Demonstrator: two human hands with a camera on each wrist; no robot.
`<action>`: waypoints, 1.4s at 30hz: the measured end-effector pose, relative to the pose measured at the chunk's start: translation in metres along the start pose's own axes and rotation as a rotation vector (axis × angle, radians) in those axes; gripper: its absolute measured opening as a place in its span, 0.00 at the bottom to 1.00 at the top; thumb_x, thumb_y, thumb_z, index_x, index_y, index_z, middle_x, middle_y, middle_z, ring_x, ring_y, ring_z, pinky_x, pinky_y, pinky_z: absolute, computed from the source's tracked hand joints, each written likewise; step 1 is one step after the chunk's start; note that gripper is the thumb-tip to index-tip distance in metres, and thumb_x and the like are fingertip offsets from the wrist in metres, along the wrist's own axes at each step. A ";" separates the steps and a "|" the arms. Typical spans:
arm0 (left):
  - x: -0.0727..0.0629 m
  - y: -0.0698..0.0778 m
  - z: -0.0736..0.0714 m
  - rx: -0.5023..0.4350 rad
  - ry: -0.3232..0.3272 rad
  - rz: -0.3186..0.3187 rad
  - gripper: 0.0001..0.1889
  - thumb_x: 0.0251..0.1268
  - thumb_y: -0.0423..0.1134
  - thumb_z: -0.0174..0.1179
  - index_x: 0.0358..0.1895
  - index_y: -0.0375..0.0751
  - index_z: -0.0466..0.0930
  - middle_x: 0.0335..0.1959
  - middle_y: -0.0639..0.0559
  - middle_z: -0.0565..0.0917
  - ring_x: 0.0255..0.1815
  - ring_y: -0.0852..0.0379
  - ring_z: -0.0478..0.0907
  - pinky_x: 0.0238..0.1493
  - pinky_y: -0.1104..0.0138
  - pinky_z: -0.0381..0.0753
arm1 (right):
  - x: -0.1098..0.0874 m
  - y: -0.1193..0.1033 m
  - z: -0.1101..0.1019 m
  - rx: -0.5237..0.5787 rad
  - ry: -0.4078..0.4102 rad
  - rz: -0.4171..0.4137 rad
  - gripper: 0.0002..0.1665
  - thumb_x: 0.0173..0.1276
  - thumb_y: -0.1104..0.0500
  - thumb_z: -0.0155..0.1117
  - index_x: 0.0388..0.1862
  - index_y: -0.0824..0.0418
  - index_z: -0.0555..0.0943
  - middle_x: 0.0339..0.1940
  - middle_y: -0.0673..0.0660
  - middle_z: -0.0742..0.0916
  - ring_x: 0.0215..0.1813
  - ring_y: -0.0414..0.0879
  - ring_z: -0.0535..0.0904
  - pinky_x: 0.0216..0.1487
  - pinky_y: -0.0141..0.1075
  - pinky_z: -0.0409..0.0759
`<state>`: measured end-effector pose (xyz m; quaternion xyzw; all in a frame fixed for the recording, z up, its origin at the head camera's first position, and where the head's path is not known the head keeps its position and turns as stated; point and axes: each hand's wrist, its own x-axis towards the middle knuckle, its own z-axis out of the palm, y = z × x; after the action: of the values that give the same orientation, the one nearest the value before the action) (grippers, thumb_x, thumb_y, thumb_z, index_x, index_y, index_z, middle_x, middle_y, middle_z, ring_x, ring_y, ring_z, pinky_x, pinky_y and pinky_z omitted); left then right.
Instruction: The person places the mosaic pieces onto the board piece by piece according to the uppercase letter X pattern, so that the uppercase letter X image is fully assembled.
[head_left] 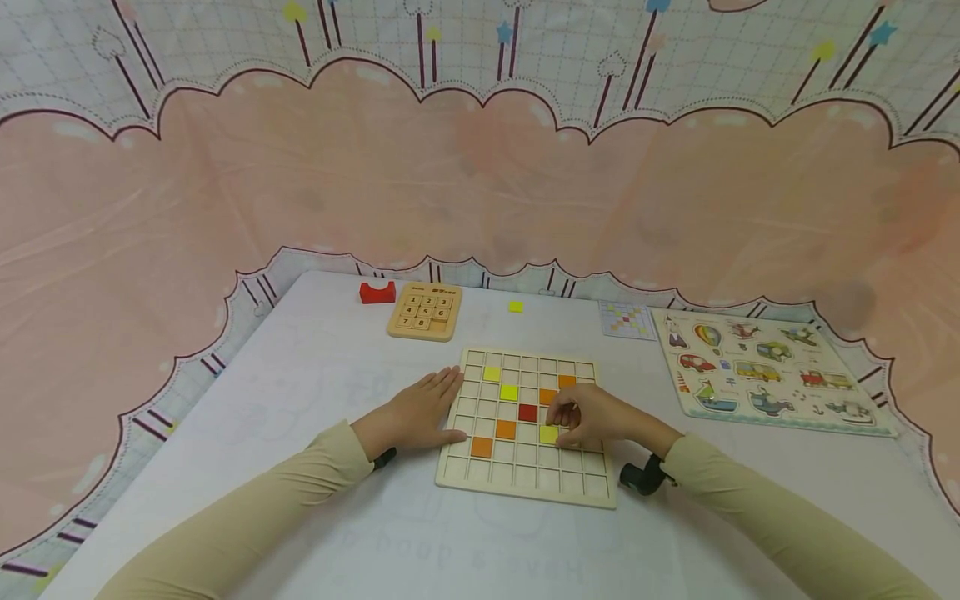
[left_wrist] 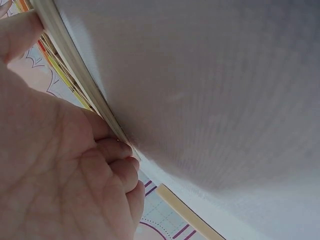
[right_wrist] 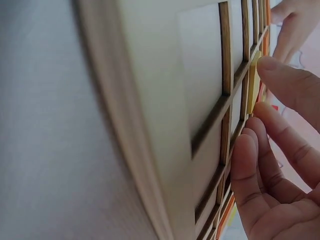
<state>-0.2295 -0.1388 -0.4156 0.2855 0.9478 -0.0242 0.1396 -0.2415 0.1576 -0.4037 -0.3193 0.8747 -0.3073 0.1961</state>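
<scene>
A wooden grid board [head_left: 525, 493] lies on the table, divided into small square cells. Yellow tiles [head_left: 509, 392], orange tiles [head_left: 482, 447] and one red tile [head_left: 527, 412] sit in some cells, forming two crossing diagonals. At the right part of the grid, my right hand [head_left: 588, 414] pinches a yellow tile [head_left: 549, 434] between thumb and index finger. The right wrist view shows that yellow tile [right_wrist: 254, 82] at a cell, its edge slightly raised. My left hand [head_left: 422, 412] rests along the board's left edge, fingers extended and thumb on the rim.
Behind the board are a red block [head_left: 377, 292], a wooden number puzzle [head_left: 424, 312], a loose yellow tile [head_left: 516, 307] and a pattern card [head_left: 627, 320]. A picture puzzle board [head_left: 772, 371] lies to the right. A patterned cloth [head_left: 480, 183] hangs behind the table.
</scene>
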 end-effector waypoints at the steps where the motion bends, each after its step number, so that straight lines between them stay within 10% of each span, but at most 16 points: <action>1: 0.000 0.000 0.000 0.000 0.001 0.000 0.49 0.63 0.67 0.47 0.74 0.34 0.43 0.77 0.42 0.47 0.78 0.48 0.43 0.77 0.57 0.47 | 0.000 0.000 0.000 -0.001 0.001 -0.001 0.11 0.50 0.62 0.75 0.32 0.60 0.82 0.27 0.49 0.81 0.30 0.39 0.73 0.31 0.26 0.76; 24: 0.001 -0.001 -0.002 0.011 0.005 -0.006 0.49 0.63 0.68 0.46 0.74 0.34 0.44 0.77 0.42 0.48 0.78 0.48 0.43 0.77 0.57 0.47 | 0.012 0.008 -0.035 0.033 -0.037 -0.095 0.14 0.55 0.62 0.72 0.40 0.65 0.83 0.35 0.56 0.85 0.35 0.40 0.77 0.39 0.30 0.81; 42: -0.001 0.000 0.001 0.006 0.001 -0.002 0.49 0.63 0.68 0.46 0.74 0.34 0.43 0.77 0.42 0.47 0.78 0.48 0.43 0.77 0.57 0.47 | 0.101 0.024 -0.091 0.110 0.127 -0.014 0.20 0.60 0.65 0.66 0.51 0.73 0.78 0.51 0.70 0.82 0.52 0.57 0.80 0.57 0.44 0.79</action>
<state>-0.2284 -0.1395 -0.4164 0.2848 0.9482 -0.0270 0.1384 -0.3736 0.1406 -0.3678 -0.2939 0.8650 -0.3758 0.1554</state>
